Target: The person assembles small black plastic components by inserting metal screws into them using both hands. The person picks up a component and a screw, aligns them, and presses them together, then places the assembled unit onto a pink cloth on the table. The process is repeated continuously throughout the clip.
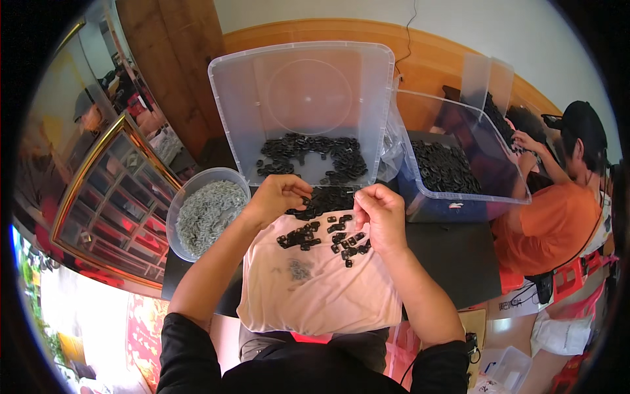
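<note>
My left hand [279, 197] is closed at the fingertips on a small black plastic part [306, 201]. To its right, my right hand [382, 213] pinches a thin, light-coloured metal piece, too small to make out fully. Both hands are over the far end of a pale pink cloth [321, 299] spread in front of me. Loose black parts [299, 236] lie on it in a left group and a right group, several showing silvery spots. Nearer me on the cloth is a little heap of grey metal pieces [300, 269]. More black parts are piled just beyond the cloth, between my hands.
A clear bin [302, 85] tipped toward me holds black parts. Left of it is a round tub [178, 246] of small grey metal pieces. At right, another clear bin [472, 197] is full of black parts. Beyond it sits a person in orange [558, 230], handling black parts.
</note>
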Demonstrator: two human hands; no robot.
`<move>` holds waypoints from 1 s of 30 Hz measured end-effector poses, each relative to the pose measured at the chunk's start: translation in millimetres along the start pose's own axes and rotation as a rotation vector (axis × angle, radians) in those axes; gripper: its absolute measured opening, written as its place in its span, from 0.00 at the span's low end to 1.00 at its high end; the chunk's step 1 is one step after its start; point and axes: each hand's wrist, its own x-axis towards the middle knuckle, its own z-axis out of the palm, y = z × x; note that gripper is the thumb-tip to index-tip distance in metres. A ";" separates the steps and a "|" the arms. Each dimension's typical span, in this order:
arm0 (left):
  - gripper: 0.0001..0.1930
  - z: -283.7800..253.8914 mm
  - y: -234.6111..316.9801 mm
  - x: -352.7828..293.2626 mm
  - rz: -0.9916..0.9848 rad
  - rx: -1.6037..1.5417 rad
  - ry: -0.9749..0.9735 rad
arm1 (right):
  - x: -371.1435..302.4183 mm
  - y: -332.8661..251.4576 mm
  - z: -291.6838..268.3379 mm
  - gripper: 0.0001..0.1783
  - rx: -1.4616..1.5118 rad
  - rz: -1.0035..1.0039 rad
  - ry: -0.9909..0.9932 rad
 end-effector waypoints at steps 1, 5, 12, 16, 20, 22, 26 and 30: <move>0.11 1.1 2.8 -2.9 -0.009 -0.032 -0.001 | 0.1 0.6 -0.4 0.06 -0.008 0.004 -0.018; 0.12 11.8 7.1 -20.3 -0.003 -0.274 0.013 | -3.6 3.9 2.1 0.06 -0.023 0.036 -0.100; 0.15 36.9 -6.1 -50.4 -0.013 -0.483 0.073 | -15.1 6.3 15.1 0.05 -0.100 0.091 -0.218; 0.16 42.7 -12.5 -56.0 0.045 -0.478 0.095 | -17.9 11.8 16.4 0.05 -0.109 0.140 -0.251; 0.14 46.0 -16.1 -56.1 0.072 -0.531 0.106 | -20.4 13.5 20.3 0.05 -0.098 0.121 -0.261; 0.13 44.8 -18.7 -57.1 0.061 -0.529 0.061 | -21.3 14.7 23.2 0.05 -0.080 0.103 -0.269; 0.10 48.3 -17.2 -58.6 -0.028 -0.630 0.028 | -23.3 16.9 23.6 0.04 -0.081 0.077 -0.253; 0.08 44.9 -18.1 -60.7 -0.107 -0.839 -0.029 | -25.9 14.0 27.5 0.03 -0.205 -0.029 -0.260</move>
